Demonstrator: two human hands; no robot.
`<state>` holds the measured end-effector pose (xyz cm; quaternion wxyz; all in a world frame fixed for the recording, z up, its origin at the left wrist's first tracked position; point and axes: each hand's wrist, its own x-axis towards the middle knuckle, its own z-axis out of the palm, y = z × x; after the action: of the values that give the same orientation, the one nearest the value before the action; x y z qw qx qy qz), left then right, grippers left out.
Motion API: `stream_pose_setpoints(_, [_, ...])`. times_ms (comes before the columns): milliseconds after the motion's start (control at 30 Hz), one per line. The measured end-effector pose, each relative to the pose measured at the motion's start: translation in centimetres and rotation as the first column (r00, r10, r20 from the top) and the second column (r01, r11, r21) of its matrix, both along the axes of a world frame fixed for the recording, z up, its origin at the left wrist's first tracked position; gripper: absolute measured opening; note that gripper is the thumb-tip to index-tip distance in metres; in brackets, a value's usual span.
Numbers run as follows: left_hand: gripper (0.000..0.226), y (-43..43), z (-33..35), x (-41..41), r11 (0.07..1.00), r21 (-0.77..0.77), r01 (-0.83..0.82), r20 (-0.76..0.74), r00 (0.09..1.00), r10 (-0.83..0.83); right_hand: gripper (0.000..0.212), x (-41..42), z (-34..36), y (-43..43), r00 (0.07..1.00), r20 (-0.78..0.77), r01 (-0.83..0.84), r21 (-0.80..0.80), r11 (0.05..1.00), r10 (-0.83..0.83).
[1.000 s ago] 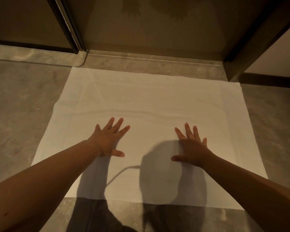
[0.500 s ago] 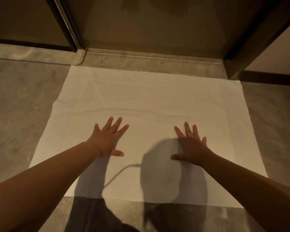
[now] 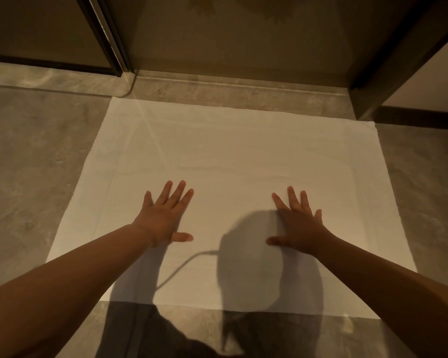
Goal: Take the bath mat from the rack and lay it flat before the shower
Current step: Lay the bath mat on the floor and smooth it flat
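Note:
A white bath mat (image 3: pixel 230 151) lies spread flat on the grey floor, its far edge along the shower threshold (image 3: pixel 243 90). My left hand (image 3: pixel 163 215) rests palm down on the mat's middle left, fingers spread. My right hand (image 3: pixel 298 226) presses palm down on the middle right, fingers apart too. Neither hand grips anything. A faint crease runs across the mat just beyond my fingertips. My shadow falls over the mat's near edge.
The glass shower door frame (image 3: pixel 106 37) stands at the back left, a dark door post (image 3: pixel 388 60) at the back right. Grey stone floor (image 3: pixel 29 164) surrounds the mat on both sides.
Both hands stay flat on the mat, almost where they were. The view has tilted slightly, so the mat sits a little higher in the frame.

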<state>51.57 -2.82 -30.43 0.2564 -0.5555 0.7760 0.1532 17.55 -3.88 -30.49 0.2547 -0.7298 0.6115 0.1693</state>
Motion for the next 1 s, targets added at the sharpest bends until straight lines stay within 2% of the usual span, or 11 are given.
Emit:
stream_pose_setpoints(200, [0.122,0.1,0.1,0.3,0.997,0.025,-0.069,0.038,0.997,0.069,0.120,0.6,0.1,1.0,0.999,0.041,0.010,-0.087,0.996,-0.007])
stream_pose_setpoints(300, [0.123,0.3,0.1,0.4,0.997,0.031,-0.065,0.047,0.997,0.064,0.118,0.8,0.1,1.3,0.999,-0.005,-0.044,-0.071,0.996,0.044])
stream_pose_setpoints(433, [0.122,0.2,0.0,0.4,0.999,0.014,-0.050,0.072,0.996,0.049,0.117,0.8,0.1,1.2,0.999,-0.003,-0.039,-0.060,0.997,0.039])
stream_pose_setpoints(600, [0.103,0.7,-0.4,0.2,0.994,-0.079,-0.075,0.015,0.997,0.077,0.119,-0.1,-0.4,0.8,0.998,0.037,0.063,-0.162,0.985,-0.058])
stream_pose_setpoints(700, [0.095,0.9,-0.6,0.2,0.990,-0.097,-0.100,0.004,0.995,0.101,0.122,-1.4,-1.0,0.5,0.989,0.015,0.146,-0.166,0.975,-0.145])
stream_pose_setpoints(1000, [0.093,0.4,-1.1,0.4,0.992,-0.063,-0.111,-0.008,0.994,0.111,0.123,-2.3,-2.2,0.1,0.986,0.011,0.167,-0.168,0.972,-0.167])
